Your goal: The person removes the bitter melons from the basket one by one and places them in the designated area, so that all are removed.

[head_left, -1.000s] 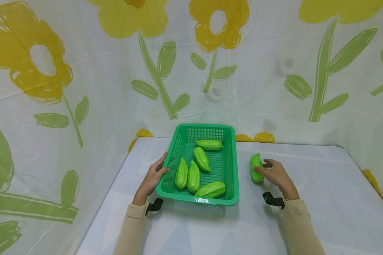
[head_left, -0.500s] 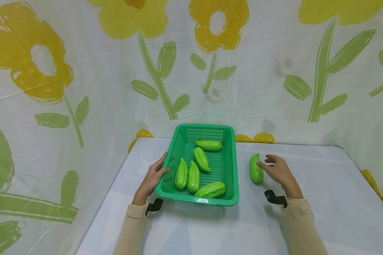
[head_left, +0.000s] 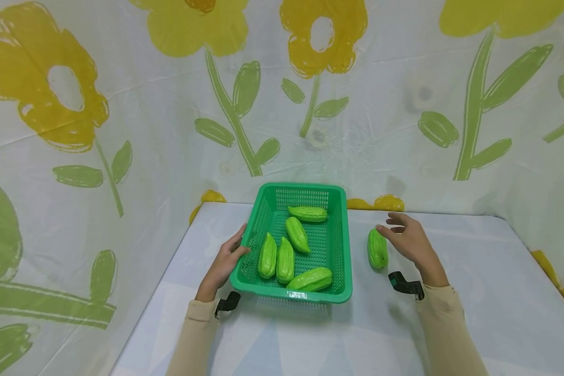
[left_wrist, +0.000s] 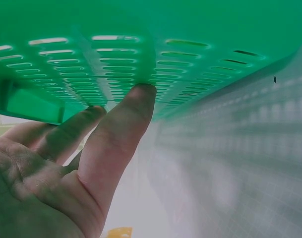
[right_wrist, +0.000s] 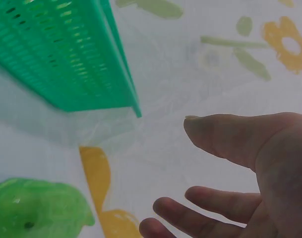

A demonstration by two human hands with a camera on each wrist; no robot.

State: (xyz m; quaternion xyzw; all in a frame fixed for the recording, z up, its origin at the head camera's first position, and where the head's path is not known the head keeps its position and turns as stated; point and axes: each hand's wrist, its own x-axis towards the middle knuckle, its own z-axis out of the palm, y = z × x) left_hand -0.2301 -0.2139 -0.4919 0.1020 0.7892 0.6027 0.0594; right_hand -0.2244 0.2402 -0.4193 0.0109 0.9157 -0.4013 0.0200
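My left hand (head_left: pixel 224 265) rests against the left side of a green plastic basket (head_left: pixel 348 250). In the left wrist view, its thumb and fingertips touch the slotted wall (left_wrist: pixel 178 64) with the fingers fairly straight. Several glossy light green bitter melons, such as the far one (head_left: pixel 307 213) and the near one (head_left: pixel 310 280), lie inside the basket. Another bitter melon (head_left: pixel 378 251) lies on the table right of the basket. Over its far end is my right hand (head_left: pixel 411 241); the right wrist view shows spread thumb and fingers with nothing between them, the bitter melon (right_wrist: pixel 39 210) lying below.
A pale table (head_left: pixel 456 292) carries the basket and the loose bitter melon. Behind it and on the left hang cloth walls (head_left: pixel 385 130) printed with yellow flowers and green leaves. Small black cameras (head_left: pixel 404 283) sit on both wrists.
My right hand has let go of the loose bitter melon and moved up and toward the back. The bitter melon stays where it lay. The left hand and basket have not moved.
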